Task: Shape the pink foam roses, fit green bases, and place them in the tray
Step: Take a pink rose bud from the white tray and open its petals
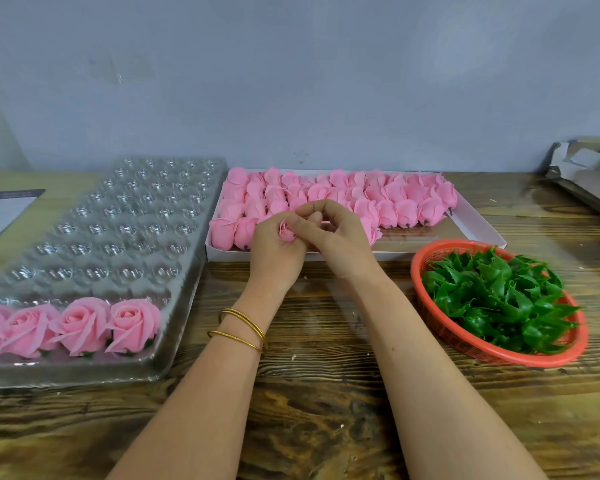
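Observation:
My left hand [274, 252] grips one pink foam rose [286, 231] above the table's middle, its fingers wrapped round the bud. My right hand [329, 233] pinches the petals at the top of that same rose. Behind my hands a white box [478, 230] holds several rows of unshaped pink rose buds [378, 194]. At the left lies a clear plastic tray [125, 216] with many cups; several finished roses [84, 323] with green bases fill its near row. A red basket [471, 348] at the right holds green bases [492, 299].
The wooden table [326, 393] runs under everything. A paper sheet [0, 209] lies at the far left. Grey cardboard and metal parts [589, 174] sit at the back right. A grey wall stands behind.

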Tool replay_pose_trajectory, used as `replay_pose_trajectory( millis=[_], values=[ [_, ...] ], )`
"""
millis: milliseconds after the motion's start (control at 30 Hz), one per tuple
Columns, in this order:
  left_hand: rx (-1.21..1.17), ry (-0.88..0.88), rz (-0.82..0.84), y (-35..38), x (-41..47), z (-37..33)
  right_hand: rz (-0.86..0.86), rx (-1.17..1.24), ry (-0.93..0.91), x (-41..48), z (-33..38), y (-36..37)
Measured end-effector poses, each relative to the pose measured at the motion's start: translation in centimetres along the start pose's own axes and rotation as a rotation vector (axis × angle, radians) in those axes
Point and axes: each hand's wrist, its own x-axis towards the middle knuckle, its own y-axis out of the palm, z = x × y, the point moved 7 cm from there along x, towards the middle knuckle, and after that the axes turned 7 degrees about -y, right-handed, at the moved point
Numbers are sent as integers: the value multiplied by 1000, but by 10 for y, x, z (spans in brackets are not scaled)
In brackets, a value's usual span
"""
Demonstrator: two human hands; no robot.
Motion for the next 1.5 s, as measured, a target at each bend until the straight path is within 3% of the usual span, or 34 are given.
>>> replay_pose_trajectory(
  millis=[567,833,1033,1300,1500],
  values=[
    [14,-60,49,6,-1,5,33,-29,-1,0,0,1],
    [-124,-121,-86,-7,1,9,28,109,27,3,-5,3],
    [-237,-208,-94,-7,4,15,70,-118,-45,3,-6,4],
    [-338,-254,-76,-5,5,20,197,-228,-129,0,-10,16],
    [-323,-239,1,-2,4,19,157,-226,-176,0,-7,15]
  ],
)
